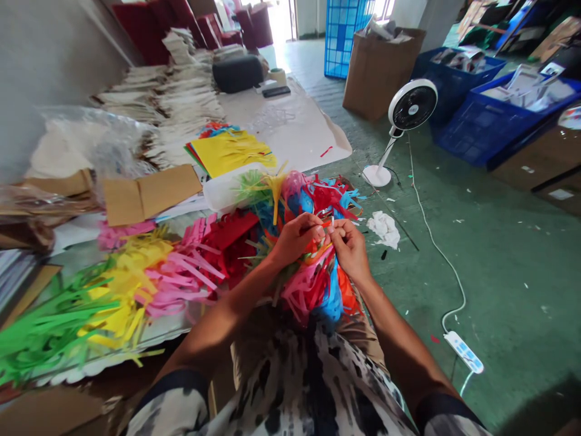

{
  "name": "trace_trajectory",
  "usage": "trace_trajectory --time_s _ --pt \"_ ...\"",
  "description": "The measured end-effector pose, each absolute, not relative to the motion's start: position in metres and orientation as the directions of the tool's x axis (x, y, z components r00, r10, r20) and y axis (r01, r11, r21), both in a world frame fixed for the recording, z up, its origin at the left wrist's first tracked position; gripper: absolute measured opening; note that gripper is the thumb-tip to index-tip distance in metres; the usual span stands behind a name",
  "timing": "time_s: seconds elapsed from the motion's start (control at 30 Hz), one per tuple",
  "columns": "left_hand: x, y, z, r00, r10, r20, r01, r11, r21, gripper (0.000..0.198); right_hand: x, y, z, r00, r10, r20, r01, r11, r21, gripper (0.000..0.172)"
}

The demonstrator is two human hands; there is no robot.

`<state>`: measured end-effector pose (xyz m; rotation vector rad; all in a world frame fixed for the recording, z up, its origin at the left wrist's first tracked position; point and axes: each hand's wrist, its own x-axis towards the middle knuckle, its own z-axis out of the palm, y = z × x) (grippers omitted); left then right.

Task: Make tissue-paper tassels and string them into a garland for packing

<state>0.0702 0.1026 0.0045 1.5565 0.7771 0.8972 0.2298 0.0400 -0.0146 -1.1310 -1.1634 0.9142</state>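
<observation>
Coloured paper fringe [318,290], bunched into a mass, sat against your lap, with pink, red, blue and orange strips hanging from it. Your 2 hands met above it, fingers pressed together: your left hand [295,239] and right hand [349,248] both pinched a thin pale strip [330,225], though it was too small to identify. The step looked like threading or fastening at the bundle's core, and the next move called for a firm pinch. More cut fringe [136,284] lay beside you on the surface [109,357], and a white fan [411,106] stood on the green floor [499,254].
</observation>
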Motion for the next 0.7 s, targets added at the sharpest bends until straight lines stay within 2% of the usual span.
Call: trace_trajectory --time_s 0.13,0.47,0.7 --pt "0.071 0.102 0.000 0.501 0.855 0.137 0.000 -0.158 0.987 0.015 0.230 0.041 -0.016 0.171 0.962 0.213 -0.008 0.218 -0.976 0.024" --pt "0.070 0.096 0.006 0.463 0.862 0.206 0.166 -0.312 0.935 0.009 0.230 0.042 -0.017 0.182 0.967 0.179 0.041 0.175 -0.984 0.025" --pt "0.072 0.096 0.011 0.431 0.879 0.204 0.124 -0.281 0.952 0.012 0.230 0.042 -0.018 0.168 0.968 0.187 0.033 0.184 -0.982 0.026"
